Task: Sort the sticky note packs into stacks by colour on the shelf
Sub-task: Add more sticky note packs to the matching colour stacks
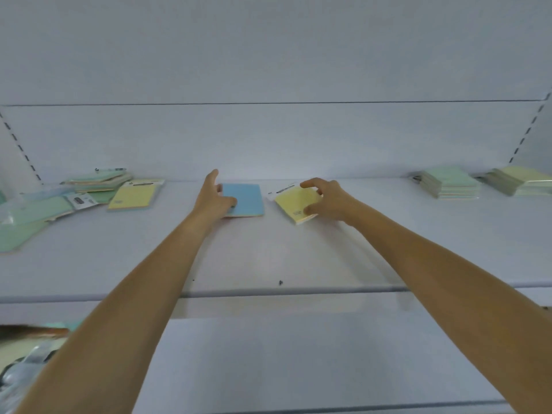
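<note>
Mid-shelf [298, 258]: left hand [213, 198] pinches blue pack [246, 200] at its near-left corner; right hand [327, 201] grips yellow pack [295, 203], tilted. Carry yellow to the far-right yellow stack [521, 180], square edges; keep blue flat

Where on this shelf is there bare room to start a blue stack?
Bare shelf runs between the yellow pack under the right hand and the green stack; the whole front strip is bare too. The left end is crowded with a loose pile. The left hand touches the blue pack.
</note>
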